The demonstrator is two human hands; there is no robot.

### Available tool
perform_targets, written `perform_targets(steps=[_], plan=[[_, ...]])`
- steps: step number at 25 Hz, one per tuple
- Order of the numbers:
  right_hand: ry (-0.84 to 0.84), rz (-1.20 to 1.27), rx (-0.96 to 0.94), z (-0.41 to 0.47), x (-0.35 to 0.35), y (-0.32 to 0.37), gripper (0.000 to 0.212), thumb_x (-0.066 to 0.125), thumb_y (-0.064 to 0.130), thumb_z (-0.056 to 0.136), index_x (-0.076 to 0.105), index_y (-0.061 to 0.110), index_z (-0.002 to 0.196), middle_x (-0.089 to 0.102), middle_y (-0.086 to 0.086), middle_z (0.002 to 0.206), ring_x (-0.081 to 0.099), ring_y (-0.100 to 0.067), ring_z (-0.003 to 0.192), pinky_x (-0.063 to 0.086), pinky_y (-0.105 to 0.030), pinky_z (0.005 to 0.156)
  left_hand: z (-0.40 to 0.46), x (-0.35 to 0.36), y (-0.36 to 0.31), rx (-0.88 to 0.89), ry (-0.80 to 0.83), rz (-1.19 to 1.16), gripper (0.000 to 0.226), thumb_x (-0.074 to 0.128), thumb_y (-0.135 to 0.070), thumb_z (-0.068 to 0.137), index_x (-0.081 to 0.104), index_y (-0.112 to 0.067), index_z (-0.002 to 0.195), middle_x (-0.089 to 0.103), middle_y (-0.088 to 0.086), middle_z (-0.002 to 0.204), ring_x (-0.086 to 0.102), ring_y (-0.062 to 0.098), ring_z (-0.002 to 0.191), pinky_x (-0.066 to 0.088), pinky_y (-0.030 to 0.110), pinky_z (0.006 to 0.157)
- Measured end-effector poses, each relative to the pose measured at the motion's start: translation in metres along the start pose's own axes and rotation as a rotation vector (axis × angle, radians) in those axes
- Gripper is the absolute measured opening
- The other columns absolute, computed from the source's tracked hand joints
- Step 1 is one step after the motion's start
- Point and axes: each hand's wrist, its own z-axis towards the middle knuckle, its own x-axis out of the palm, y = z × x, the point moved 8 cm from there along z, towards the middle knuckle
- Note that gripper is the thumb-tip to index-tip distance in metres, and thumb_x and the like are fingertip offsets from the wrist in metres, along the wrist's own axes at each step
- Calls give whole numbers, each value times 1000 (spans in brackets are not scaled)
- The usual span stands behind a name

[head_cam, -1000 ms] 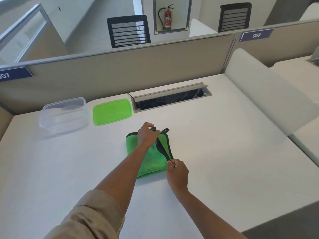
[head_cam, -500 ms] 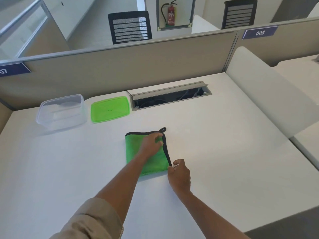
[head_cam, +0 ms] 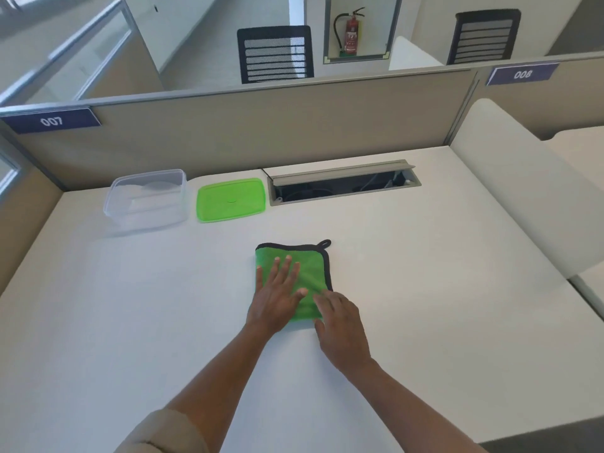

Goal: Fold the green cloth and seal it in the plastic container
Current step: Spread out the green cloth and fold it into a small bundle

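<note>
The green cloth (head_cam: 309,266), edged in black with a small loop at its far right corner, lies folded flat on the white desk. My left hand (head_cam: 277,294) presses on its left half, palm down, fingers spread. My right hand (head_cam: 340,322) rests flat on the cloth's near right corner, fingers apart. Neither hand grips anything. At the back left stands the clear plastic container (head_cam: 147,199), open and empty. Its green lid (head_cam: 231,199) lies flat just to the right of it.
An open cable tray (head_cam: 343,188) is sunk into the desk behind the cloth. A beige partition (head_cam: 261,125) closes the back edge, and a white side panel (head_cam: 516,191) slopes along the right. The desk's front edge runs lower right.
Both hands let go of the cloth's black edge and now lie flat on the folded cloth. The left hand slid back toward me; the right moved onto the near corner.
</note>
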Motion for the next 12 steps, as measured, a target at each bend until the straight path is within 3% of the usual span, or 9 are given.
perform_targets(steps=[2, 7, 12], plan=[[96, -71, -56, 3, 15, -1, 54, 62, 30, 84, 50, 14, 134, 53, -6, 138, 47, -29, 129, 43, -44, 103, -12, 1, 16, -37, 19, 63, 89, -8, -72, 86, 11, -23, 158, 0, 0, 165, -5, 23, 152, -8, 54, 119], [236, -167, -91, -5, 37, -9, 64, 62, 36, 84, 46, 12, 141, 47, -7, 148, 42, -33, 137, 42, -50, 105, -23, 23, 36, -84, 191, -12, 102, -10, -79, 73, -1, -22, 157, -12, 4, 165, -11, 23, 151, -1, 50, 121], [234, -181, -123, -6, 34, -12, 69, 76, 26, 73, 52, 13, 136, 54, -5, 143, 50, -32, 131, 46, -50, 101, -29, 17, 33, -44, 211, -4, 84, 18, -70, 91, 5, -20, 158, -6, 3, 165, -9, 21, 152, -2, 52, 121]])
